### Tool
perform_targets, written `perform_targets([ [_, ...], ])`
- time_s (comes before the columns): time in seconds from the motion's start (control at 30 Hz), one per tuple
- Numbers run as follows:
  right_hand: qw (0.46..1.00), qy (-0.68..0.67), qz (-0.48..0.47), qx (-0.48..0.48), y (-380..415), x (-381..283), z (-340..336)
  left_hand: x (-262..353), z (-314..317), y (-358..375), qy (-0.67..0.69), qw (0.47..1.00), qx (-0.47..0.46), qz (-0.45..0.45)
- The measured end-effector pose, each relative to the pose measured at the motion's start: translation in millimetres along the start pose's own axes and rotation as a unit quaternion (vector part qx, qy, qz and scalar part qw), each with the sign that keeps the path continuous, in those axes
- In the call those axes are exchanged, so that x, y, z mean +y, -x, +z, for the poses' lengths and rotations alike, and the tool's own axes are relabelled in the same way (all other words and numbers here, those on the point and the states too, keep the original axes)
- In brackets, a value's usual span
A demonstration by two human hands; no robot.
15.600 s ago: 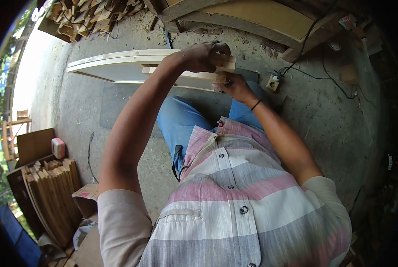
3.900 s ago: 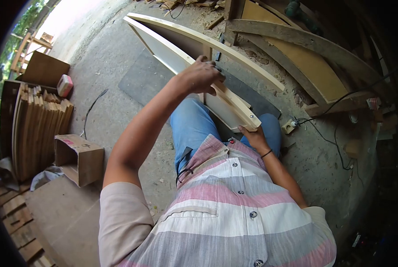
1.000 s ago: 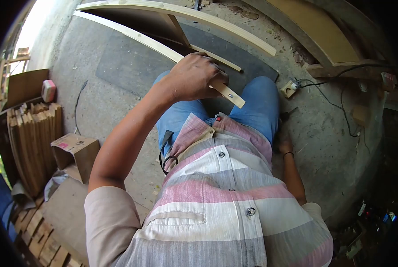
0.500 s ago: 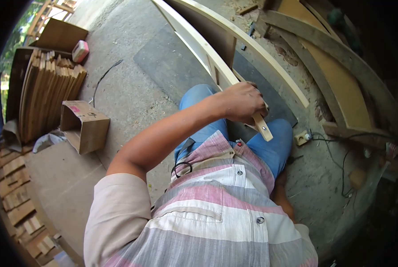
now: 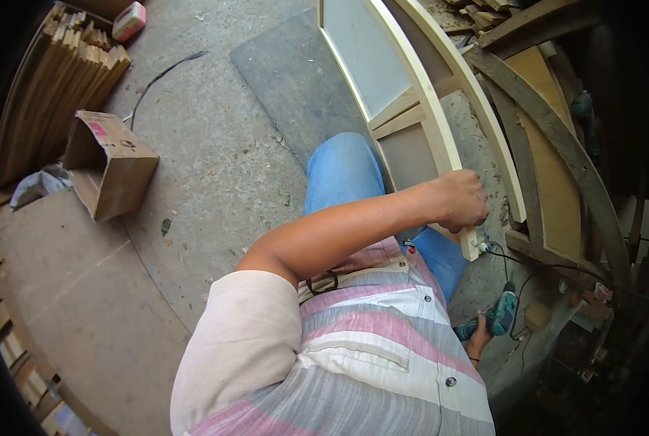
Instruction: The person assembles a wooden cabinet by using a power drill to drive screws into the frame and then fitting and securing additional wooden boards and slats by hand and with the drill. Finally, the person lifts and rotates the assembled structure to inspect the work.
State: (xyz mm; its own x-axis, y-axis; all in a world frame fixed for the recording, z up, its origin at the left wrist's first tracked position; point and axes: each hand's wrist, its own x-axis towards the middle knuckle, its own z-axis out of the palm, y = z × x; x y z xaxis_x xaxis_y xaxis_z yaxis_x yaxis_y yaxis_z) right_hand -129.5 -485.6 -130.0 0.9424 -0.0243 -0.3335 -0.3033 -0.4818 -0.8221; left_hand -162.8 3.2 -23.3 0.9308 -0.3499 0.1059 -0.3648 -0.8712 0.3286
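Note:
My left hand (image 5: 462, 201) is closed around the near end of a pale wooden frame (image 5: 430, 102), to the right of my knees. The frame is long and slightly bent-looking in the lens, with a light panel and crosspieces. Its rail end pokes out below my fist. At the lower right, beside my thigh, my right hand (image 5: 478, 336) is wrapped round a teal and black power drill (image 5: 502, 311). Part of that hand and its forearm are hidden by my body. A second pale wooden rail (image 5: 488, 109) runs alongside the frame on its right.
Dark curved boards and a tan panel (image 5: 553, 138) lean at the right, near another teal tool (image 5: 584, 105). Black cable (image 5: 549, 267) trails over the floor there. At left are a cardboard box (image 5: 114, 163), stacked wood strips (image 5: 55, 87) and a dark floor sheet (image 5: 295, 69).
My left hand has moved right and slightly down with the frame, which now shows more of its panel. My right hand has come into view with the drill. The camera view has shifted.

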Motion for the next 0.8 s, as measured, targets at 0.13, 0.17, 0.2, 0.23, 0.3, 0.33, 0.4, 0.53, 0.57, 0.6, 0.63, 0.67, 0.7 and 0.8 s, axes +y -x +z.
perform_targets([
  [0.13,0.994,-0.066,-0.083,-0.033,29,-89,21,-3,1,0,0.015,1.000,0.016,0.017],
  [0.17,0.994,-0.058,-0.088,-0.038,30,-101,24,-3,1,1,0.014,1.000,0.018,0.017],
  [0.2,0.994,-0.066,-0.075,-0.037,37,-117,33,-2,1,2,0.014,1.000,0.017,0.018],
  [0.23,0.995,-0.064,-0.074,-0.034,43,-127,40,-2,1,2,0.016,1.000,0.018,0.020],
  [0.3,0.990,-0.095,-0.070,-0.081,50,-143,49,-2,1,1,0.012,0.999,0.024,0.020],
  [0.33,0.990,-0.096,-0.070,-0.079,55,-150,56,-2,0,0,0.012,0.999,0.023,0.022],
  [0.4,0.988,-0.093,-0.082,-0.091,63,-160,63,-2,0,-2,0.008,1.000,0.015,0.024],
  [0.53,0.989,-0.087,-0.077,-0.097,72,-170,67,-4,1,-5,0.006,0.999,0.012,0.039],
  [0.57,0.990,-0.086,-0.078,-0.079,77,-177,70,-6,3,-4,0.010,0.999,0.013,0.040],
  [0.6,0.987,-0.079,-0.087,-0.108,80,-184,71,-6,3,-4,0.015,0.999,0.015,0.043],
  [0.63,0.983,-0.071,-0.095,-0.138,82,-191,71,-5,2,-3,0.018,0.998,0.019,0.060],
  [0.67,0.984,-0.044,-0.114,-0.130,85,-195,69,-5,1,-1,0.024,0.998,0.019,0.054],
  [0.7,0.985,-0.044,-0.115,-0.119,86,-200,66,-5,-1,0,0.028,0.998,0.018,0.044],
  [0.8,0.981,0.033,-0.156,-0.111,94,-220,59,-5,-1,0,0.013,0.999,-0.015,0.047],
])
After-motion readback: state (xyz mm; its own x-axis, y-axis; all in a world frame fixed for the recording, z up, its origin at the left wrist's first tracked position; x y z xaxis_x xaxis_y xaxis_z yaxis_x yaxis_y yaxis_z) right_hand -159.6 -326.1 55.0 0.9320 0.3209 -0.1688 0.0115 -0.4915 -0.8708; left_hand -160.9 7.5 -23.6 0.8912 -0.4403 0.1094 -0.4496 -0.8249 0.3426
